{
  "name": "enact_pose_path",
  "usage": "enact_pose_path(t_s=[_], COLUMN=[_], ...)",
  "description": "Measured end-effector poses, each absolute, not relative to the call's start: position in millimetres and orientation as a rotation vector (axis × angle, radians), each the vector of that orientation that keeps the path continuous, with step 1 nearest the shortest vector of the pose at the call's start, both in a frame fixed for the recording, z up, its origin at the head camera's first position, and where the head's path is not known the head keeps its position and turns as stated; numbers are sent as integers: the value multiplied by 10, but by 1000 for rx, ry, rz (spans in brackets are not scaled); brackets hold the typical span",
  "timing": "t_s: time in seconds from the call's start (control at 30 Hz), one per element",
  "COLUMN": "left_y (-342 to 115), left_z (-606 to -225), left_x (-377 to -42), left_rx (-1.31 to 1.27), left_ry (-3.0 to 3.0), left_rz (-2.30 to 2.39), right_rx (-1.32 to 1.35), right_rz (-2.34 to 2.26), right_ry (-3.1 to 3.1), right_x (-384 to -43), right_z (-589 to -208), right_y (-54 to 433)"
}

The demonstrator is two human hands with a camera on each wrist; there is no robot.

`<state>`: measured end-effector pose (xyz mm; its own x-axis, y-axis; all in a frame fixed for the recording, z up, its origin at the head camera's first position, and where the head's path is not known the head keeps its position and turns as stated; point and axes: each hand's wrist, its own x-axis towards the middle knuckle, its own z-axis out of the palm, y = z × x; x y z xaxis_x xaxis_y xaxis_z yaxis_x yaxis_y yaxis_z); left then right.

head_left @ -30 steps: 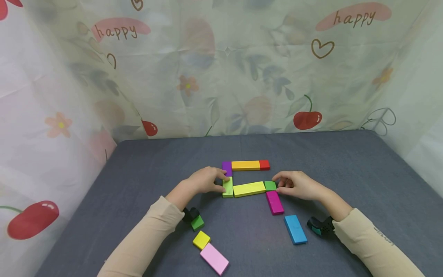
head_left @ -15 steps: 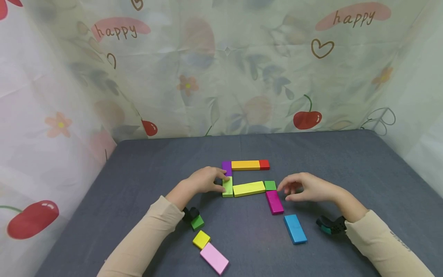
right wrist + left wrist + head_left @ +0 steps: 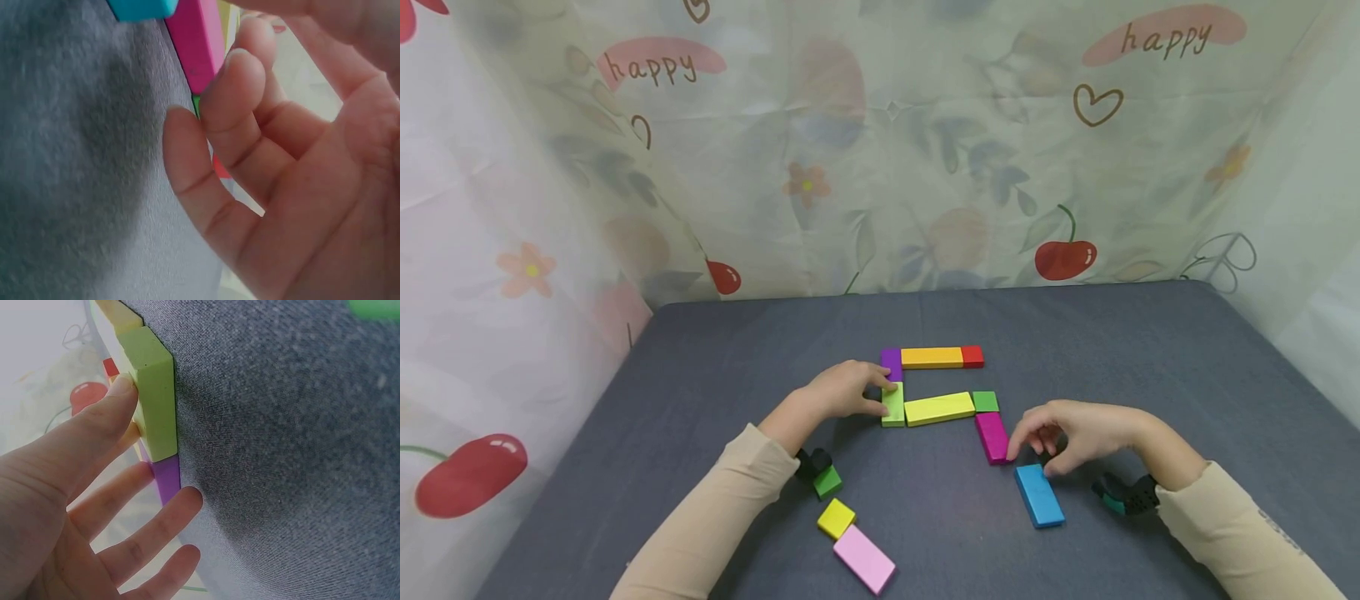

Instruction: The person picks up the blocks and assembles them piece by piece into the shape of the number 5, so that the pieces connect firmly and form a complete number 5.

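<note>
My left hand [image 3: 848, 390] rests at the lime-green block [image 3: 892, 410], thumb and a fingertip on its top in the left wrist view. Its other fingers spread past the purple block [image 3: 891, 363]. My right hand [image 3: 1086, 432], fingers loosely bent, is over the table between the magenta block [image 3: 993, 438] and the blue block [image 3: 1040, 497]. A fingertip lies right at the magenta block's edge, and the thumb tip is at the blue block's far corner. Nothing shows between the right fingers. A yellow block [image 3: 939, 409] and a small green block [image 3: 986, 402] run between lime-green and magenta.
An orange block [image 3: 932, 358] and a red block [image 3: 972, 357] extend from the purple one. Nearer lie another green block [image 3: 828, 483], a yellow square block [image 3: 837, 520] and a pink block [image 3: 865, 560], on the dark grey tabletop [image 3: 940, 517]. A printed curtain hangs behind.
My right hand has left the small green block, drawing back to the right and then coming down nearer to the magenta and blue blocks. The left hand stays at the lime-green block.
</note>
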<state>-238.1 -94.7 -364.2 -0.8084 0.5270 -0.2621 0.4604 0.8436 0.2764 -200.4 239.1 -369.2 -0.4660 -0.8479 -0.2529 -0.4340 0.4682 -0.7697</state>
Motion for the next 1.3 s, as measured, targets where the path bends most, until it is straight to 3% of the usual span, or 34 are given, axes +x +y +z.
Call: enact_pose_path(t_s=[1.3], left_y=[-952], left_z=[-3656], left_x=[-2386], left_rx=[757], left_ry=[2702], left_rz=[284], right_rx=[-1059], right_rz=[-755], right_ry=[2047], right_x=[-1931], right_z=[-3759], right_y=[2312])
